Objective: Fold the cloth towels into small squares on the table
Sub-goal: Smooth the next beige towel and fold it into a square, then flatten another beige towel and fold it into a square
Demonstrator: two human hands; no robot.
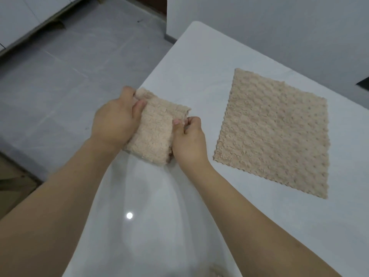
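A beige nubbly towel, folded [157, 126] into a narrow strip, lies near the left edge of the white table [199, 56]. My left hand [115, 118] grips its far left side, thumb on top. At the strip's right edge my right hand [188, 138] pinches the cloth with curled fingers. A second beige towel [273, 132] lies spread flat and unfolded to the right, apart from both hands.
The table's left edge runs diagonally just beside the folded towel, with grey tiled floor [69, 66] below. A white wall [279, 27] stands behind the table. A scrap of beige cloth [216, 273] shows at the bottom edge of the view.
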